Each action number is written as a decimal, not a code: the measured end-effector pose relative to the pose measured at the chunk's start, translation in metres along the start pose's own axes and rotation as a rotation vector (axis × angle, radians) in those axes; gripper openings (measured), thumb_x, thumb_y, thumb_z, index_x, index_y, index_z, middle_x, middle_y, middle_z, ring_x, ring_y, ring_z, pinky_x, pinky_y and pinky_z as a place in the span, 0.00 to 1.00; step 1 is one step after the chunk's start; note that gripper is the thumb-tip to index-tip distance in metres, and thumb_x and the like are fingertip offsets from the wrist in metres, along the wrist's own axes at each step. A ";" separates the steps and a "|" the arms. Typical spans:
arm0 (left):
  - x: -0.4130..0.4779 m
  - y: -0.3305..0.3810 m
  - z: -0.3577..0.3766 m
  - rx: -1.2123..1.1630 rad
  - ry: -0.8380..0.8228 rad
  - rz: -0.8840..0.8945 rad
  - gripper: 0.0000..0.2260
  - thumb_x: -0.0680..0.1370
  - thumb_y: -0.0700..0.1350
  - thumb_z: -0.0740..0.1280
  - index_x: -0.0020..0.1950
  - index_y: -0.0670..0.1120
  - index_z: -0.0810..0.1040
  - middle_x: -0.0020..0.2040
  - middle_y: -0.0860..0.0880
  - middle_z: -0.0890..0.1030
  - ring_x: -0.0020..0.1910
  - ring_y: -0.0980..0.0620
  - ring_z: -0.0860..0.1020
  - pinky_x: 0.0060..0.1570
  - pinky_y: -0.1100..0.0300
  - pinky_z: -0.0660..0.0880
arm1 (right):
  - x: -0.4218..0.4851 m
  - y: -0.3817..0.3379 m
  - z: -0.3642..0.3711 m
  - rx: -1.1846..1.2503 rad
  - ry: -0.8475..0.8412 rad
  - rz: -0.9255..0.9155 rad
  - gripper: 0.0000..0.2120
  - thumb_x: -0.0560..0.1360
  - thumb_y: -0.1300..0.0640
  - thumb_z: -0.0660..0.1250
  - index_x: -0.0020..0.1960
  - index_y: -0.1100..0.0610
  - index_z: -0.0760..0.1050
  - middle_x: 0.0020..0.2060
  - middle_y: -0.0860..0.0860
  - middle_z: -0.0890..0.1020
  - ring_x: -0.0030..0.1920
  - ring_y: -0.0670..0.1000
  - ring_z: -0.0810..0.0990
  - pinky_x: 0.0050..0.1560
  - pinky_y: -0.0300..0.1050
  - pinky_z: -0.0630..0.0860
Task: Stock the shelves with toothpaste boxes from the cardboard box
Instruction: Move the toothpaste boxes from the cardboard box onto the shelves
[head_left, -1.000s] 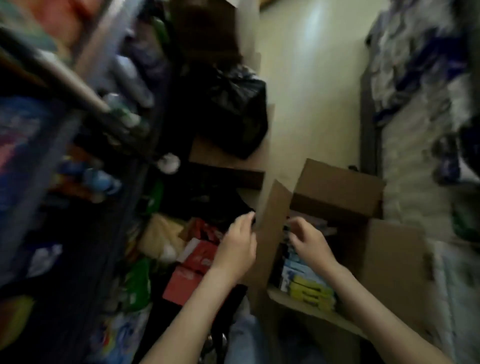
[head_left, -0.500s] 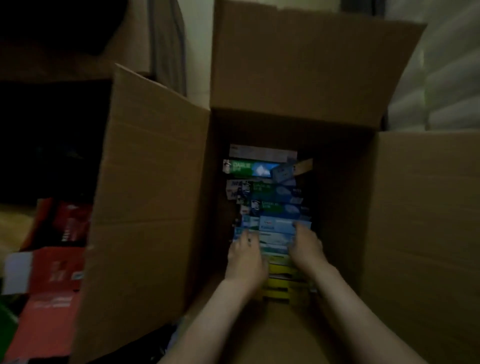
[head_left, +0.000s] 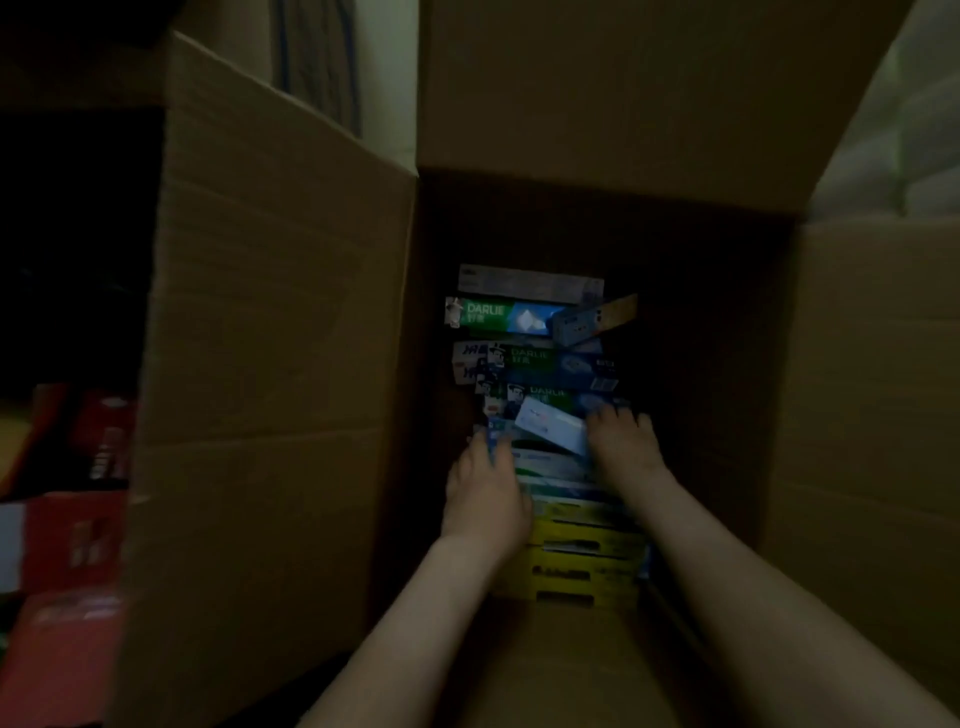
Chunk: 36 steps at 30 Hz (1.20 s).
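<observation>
Cardboard box (head_left: 270, 312), flaps open. Toothpaste boxes (head_left: 524, 358) lie in one row on its floor, green Darlie at the far end, yellow nearest. Right grip (head_left: 623, 447) curls round the end of a tilted pale-blue toothpaste box (head_left: 550, 431). Left grip (head_left: 485, 493) rests on the row's left ends, closure unclear. Shelves unseen; most stock apparently still to shelve.
</observation>
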<state>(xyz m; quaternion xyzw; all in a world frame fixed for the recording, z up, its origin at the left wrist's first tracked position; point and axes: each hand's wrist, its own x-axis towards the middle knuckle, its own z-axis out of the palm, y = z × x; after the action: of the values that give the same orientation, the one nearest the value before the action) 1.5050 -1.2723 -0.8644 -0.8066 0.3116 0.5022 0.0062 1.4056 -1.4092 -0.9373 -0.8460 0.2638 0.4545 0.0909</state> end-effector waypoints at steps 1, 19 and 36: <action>-0.012 0.003 -0.010 0.004 0.019 0.037 0.29 0.81 0.47 0.58 0.78 0.47 0.47 0.78 0.43 0.47 0.76 0.44 0.50 0.74 0.52 0.50 | -0.015 0.000 -0.011 0.157 -0.004 0.000 0.28 0.75 0.55 0.66 0.71 0.57 0.60 0.66 0.56 0.68 0.63 0.57 0.69 0.61 0.51 0.67; -0.431 -0.052 -0.333 0.328 0.653 0.359 0.22 0.69 0.52 0.60 0.59 0.41 0.70 0.46 0.44 0.78 0.42 0.43 0.79 0.38 0.52 0.76 | -0.424 -0.111 -0.411 1.443 -0.291 -0.550 0.21 0.67 0.46 0.71 0.52 0.59 0.74 0.47 0.58 0.79 0.47 0.54 0.78 0.48 0.47 0.73; -0.782 -0.294 -0.319 0.177 1.448 -0.354 0.27 0.72 0.62 0.64 0.62 0.44 0.77 0.53 0.45 0.81 0.49 0.44 0.80 0.47 0.53 0.76 | -0.633 -0.481 -0.522 0.776 -0.170 -1.238 0.09 0.72 0.57 0.68 0.50 0.60 0.79 0.41 0.53 0.83 0.41 0.50 0.81 0.41 0.39 0.77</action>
<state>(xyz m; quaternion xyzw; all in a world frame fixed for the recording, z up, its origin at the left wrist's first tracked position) 1.6758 -0.7505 -0.1589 -0.9699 0.1425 -0.1896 -0.0548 1.7530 -0.9785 -0.1641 -0.7088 -0.1283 0.2580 0.6438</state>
